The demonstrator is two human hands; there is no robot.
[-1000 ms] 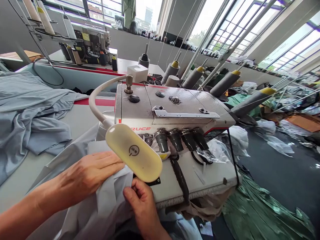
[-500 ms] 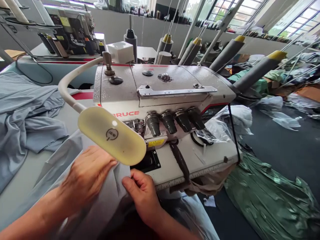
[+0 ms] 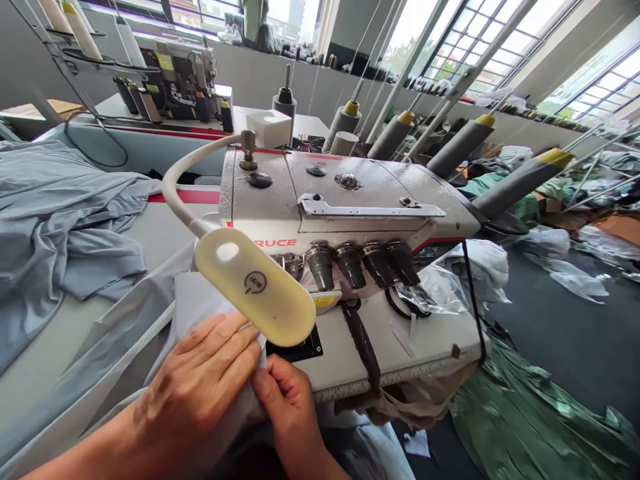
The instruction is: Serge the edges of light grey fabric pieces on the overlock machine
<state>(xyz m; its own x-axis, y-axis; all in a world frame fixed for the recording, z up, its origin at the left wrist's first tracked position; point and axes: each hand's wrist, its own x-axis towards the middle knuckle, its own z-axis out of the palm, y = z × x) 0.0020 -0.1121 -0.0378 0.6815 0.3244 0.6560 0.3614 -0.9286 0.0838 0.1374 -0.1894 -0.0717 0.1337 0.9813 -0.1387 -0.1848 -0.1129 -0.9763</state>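
Observation:
Light grey fabric [image 3: 193,293] lies at the left front of an overlock sewing machine [image 3: 265,210]. My left hand [image 3: 200,380] rests on this cloth, back upward, fingers stretched out and lying together; the lamp hides what is just beyond their tips. Close beside it, my right hand [image 3: 293,407] pinches the cloth's edge between thumb and curled fingers. An oval yellowish lamp head [image 3: 255,287] on a bent white neck hangs above both hands and covers the needle area.
More grey cloth [image 3: 65,220] is heaped on the table at left. Thread cones [image 3: 460,147] stand behind the machine. A ruler strip [image 3: 350,387] runs along the table's front edge, with brown cloth [image 3: 410,400] hanging below. Green fabric [image 3: 540,413] lies on the floor at right.
My view has shifted, so the machine and lamp sit farther right and lower. My left hand has moved closer to the right one and flattened on the fabric. My right hand keeps its pinch.

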